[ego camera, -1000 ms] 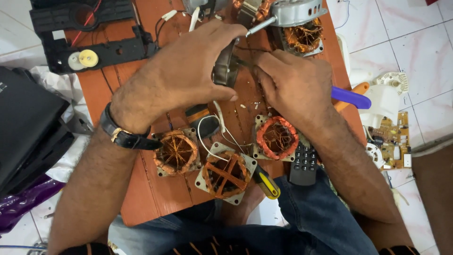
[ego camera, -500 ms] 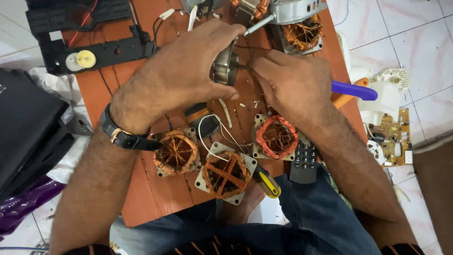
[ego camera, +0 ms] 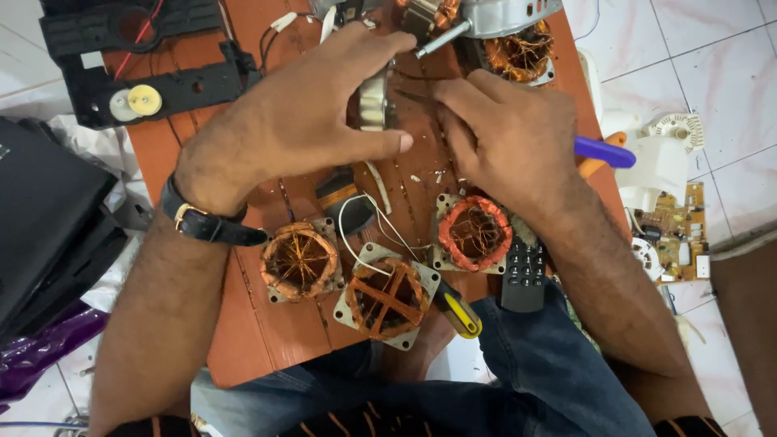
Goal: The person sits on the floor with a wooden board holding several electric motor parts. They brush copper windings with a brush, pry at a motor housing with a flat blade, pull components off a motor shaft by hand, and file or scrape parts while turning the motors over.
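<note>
My arms are bare; a black-strapped wristwatch with a gold buckle circles my left wrist, above blue jeans.

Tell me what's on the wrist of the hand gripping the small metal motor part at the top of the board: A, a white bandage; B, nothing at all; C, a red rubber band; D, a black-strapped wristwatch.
D: the left hand, which grips the metal motor part, has a black-strapped wristwatch with a gold-coloured buckle around its wrist.
</note>
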